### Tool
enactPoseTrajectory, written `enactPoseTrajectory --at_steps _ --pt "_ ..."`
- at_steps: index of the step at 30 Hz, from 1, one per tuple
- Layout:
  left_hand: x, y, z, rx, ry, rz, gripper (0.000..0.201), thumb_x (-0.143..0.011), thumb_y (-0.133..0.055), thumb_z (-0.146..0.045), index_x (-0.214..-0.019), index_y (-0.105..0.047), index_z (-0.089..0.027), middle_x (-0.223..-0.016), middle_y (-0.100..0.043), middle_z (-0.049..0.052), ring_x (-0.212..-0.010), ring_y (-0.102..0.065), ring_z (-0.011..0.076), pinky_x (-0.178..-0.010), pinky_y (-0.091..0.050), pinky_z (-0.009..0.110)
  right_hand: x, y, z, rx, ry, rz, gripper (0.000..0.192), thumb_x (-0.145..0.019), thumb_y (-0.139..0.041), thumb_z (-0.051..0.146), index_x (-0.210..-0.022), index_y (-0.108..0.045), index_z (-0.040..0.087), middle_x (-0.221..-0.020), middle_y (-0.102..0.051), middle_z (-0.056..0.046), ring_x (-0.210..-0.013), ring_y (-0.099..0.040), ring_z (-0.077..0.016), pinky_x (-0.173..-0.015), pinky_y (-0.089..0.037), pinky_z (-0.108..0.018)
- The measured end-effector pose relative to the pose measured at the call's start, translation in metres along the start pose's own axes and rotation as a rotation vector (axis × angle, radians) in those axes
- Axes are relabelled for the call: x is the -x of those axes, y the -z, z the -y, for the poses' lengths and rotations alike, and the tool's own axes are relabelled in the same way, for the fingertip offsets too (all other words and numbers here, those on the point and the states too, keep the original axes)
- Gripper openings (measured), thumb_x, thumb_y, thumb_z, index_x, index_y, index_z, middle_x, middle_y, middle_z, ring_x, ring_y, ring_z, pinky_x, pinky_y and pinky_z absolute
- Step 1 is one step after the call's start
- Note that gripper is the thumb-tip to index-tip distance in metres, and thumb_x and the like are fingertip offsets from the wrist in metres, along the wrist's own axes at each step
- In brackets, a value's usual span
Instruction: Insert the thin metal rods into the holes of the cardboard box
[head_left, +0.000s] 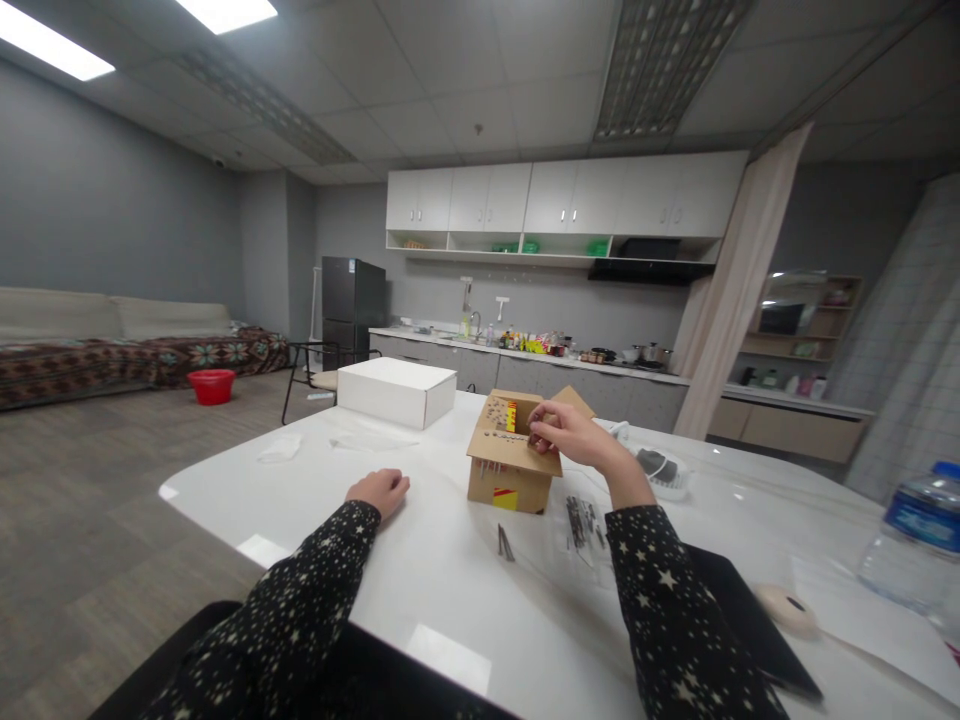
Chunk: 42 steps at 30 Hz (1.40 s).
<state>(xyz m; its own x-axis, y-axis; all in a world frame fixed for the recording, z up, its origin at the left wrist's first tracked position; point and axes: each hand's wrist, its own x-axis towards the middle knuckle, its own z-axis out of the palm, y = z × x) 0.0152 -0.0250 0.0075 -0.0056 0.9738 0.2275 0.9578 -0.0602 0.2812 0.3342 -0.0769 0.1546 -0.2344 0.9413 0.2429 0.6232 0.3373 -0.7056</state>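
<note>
My right hand [568, 432] is over the open top of a small cardboard box [510, 488], fingers bent and pinched together near the flap's edge. Whatever is between those fingertips is too small to make out. A row of screws or nails [504, 436] pokes through the box's near flap, and more metal heads dot its left flap. My left hand [380, 492] rests on the white table [435, 560], fingers curled in, left of the box. In front of the box lie a few loose screws or nails [505, 543]. A clear plastic case [586, 525] of dark screws lies beside them.
A white box [397, 390] stands at the back left, near a thin plastic sheet [371, 437]. On the right are a black flat tablet-like object [750, 620], a pale mouse-shaped thing [785, 608], a white basket [667, 485] and a large water bottle [919, 530].
</note>
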Motion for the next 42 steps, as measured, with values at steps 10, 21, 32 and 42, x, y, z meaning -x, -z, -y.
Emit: enactPoseTrajectory --at_steps 10,21,32,42 --pt "0.0007 0.0013 -0.0006 0.001 0.005 0.015 0.038 -0.084 -0.033 -0.045 -0.077 -0.063 -0.023 -0.09 -0.069 0.006 -0.088 -0.062 0.0228 -0.073 -0.044 0.03 -0.0021 -0.0046 0.0011 0.029 0.036 -0.022 0.007 -0.084 -0.054 0.02 -0.09 -0.054 0.018 -0.074 -0.067 -0.002 -0.065 -0.063 -0.0124 -0.056 -0.046 -0.02" --pt "0.0006 0.0018 -0.0006 -0.005 0.007 0.01 0.038 -0.084 -0.033 -0.045 -0.076 -0.063 -0.023 -0.091 -0.07 0.006 -0.088 -0.062 0.0226 -0.074 -0.044 0.031 -0.0038 -0.0051 -0.0007 0.048 0.061 -0.049 0.003 -0.084 -0.05 0.019 -0.086 -0.053 0.018 -0.071 -0.064 -0.001 -0.06 -0.06 -0.0113 -0.054 -0.044 -0.02" --pt "0.0006 0.0016 -0.0001 -0.002 0.001 0.007 0.038 -0.085 -0.033 -0.044 -0.077 -0.063 -0.023 -0.092 -0.069 0.006 -0.09 -0.062 0.0234 -0.075 -0.043 0.032 -0.006 -0.0063 -0.0012 0.088 0.05 -0.076 0.004 -0.083 -0.049 0.018 -0.086 -0.051 0.019 -0.07 -0.062 -0.001 -0.059 -0.059 -0.0115 -0.051 -0.042 -0.019" --pt "-0.0021 -0.0034 0.0041 0.024 0.001 -0.008 0.038 -0.084 -0.034 -0.045 -0.076 -0.064 -0.023 -0.092 -0.07 0.007 -0.09 -0.062 0.0238 -0.075 -0.043 0.032 -0.0087 -0.0047 -0.0063 0.07 0.018 -0.063 0.004 -0.083 -0.047 0.017 -0.086 -0.049 0.019 -0.076 -0.066 -0.002 -0.058 -0.058 -0.0104 -0.05 -0.042 -0.019"
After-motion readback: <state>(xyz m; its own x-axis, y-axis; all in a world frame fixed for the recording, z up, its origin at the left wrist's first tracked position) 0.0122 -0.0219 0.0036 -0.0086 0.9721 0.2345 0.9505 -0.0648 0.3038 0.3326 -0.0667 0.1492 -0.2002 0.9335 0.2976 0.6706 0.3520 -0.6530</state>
